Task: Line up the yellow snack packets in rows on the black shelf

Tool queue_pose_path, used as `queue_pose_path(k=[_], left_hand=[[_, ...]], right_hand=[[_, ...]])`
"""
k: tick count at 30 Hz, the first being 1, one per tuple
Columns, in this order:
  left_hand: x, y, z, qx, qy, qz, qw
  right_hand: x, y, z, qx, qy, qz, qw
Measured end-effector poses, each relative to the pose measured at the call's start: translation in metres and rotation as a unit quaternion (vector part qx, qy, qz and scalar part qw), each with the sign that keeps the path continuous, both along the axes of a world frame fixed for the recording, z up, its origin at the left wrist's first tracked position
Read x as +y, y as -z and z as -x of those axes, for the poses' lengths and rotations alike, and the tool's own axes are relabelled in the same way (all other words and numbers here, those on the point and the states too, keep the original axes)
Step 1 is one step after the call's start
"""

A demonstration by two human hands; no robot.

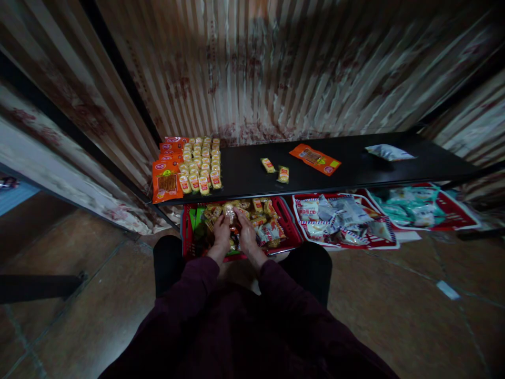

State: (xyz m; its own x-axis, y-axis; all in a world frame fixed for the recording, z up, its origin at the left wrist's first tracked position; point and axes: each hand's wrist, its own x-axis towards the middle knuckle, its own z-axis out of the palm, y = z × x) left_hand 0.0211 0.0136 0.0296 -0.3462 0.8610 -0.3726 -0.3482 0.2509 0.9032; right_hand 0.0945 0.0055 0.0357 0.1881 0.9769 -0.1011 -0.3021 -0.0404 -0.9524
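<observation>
Both my hands reach into a red basket (291,227) full of small snack packets on the floor under a black shelf (355,168). My left hand (221,233) and my right hand (246,231) are side by side, fingers closed together on a small yellow snack packet (229,210) at their tips. On the shelf's left end lie several orange packets (167,181) and rows of small yellow packets (200,164). Two loose yellow packets (276,170) sit in the shelf's middle.
An orange packet (315,159) and a pale bag (389,152) lie further right on the shelf. Two more red baskets (379,243) (453,213) with white and green packets stand to the right. Corrugated wall behind; tiled floor around my knees.
</observation>
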Motion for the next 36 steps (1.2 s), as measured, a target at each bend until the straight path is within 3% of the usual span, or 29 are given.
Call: queue_pose_path(k=[5, 12, 16, 18, 22, 27, 31, 36], left_hand=[[0.004, 0.005, 0.000, -0.086, -0.031, 0.028, 0.995], [0.007, -0.003, -0.001, -0.160, -0.050, 0.044, 0.985], [0.007, -0.007, 0.000, -0.169, -0.054, 0.036, 0.984], [0.006, -0.008, -0.001, -0.164, -0.048, 0.027, 0.985], [0.005, -0.010, -0.002, -0.148, -0.038, -0.005, 0.988], [0.003, -0.011, -0.004, -0.103, -0.039, -0.018, 0.994], [0.002, -0.010, -0.005, -0.058, -0.039, -0.028, 0.997], [0.001, -0.007, -0.006, 0.003, -0.037, -0.027, 0.999]], right_hand=[[0.000, -0.002, -0.001, -0.031, 0.006, 0.010, 0.999], [0.003, 0.005, 0.000, -0.047, 0.014, -0.007, 0.999], [0.005, 0.011, 0.002, -0.119, 0.023, -0.026, 0.992], [0.005, 0.011, 0.001, -0.200, 0.028, -0.059, 0.978], [0.003, 0.009, -0.002, -0.360, 0.045, -0.144, 0.921], [0.003, 0.008, -0.004, -0.432, 0.044, -0.170, 0.885], [0.005, 0.008, -0.004, -0.426, 0.036, -0.175, 0.887], [0.004, 0.012, -0.003, -0.370, 0.022, -0.121, 0.921]])
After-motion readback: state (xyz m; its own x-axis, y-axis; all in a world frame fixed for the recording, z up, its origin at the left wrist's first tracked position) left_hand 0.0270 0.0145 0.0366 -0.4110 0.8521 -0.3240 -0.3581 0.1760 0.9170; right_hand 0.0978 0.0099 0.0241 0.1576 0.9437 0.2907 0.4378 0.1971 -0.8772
